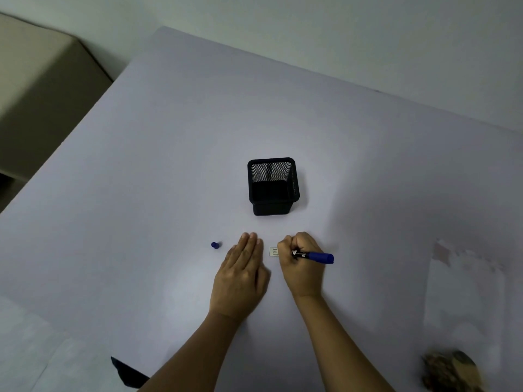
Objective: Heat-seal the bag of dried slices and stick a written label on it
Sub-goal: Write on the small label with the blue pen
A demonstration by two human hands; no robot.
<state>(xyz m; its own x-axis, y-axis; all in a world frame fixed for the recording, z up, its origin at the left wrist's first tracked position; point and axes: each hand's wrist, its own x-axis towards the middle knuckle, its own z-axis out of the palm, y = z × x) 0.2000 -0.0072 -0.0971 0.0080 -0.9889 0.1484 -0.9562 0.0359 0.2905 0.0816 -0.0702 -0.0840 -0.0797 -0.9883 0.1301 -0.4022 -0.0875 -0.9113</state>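
A small white label (273, 251) with printed lines lies on the table between my hands, its right part hidden under my right hand. My right hand (301, 263) grips a blue marker (315, 256), tip down at the label. My left hand (243, 274) rests flat on the table, fingers straight, just left of the label. The marker's blue cap (215, 245) lies further left. At the right edge lies a clear bag (464, 295), with brown dried slices (450, 370) at its lower end.
A black mesh pen holder (272, 185) stands behind my hands, nothing showing in it. The pale table (169, 137) ends at the left, with a beige cushion (36, 80) beyond. A dark object (127, 372) sits at the near edge.
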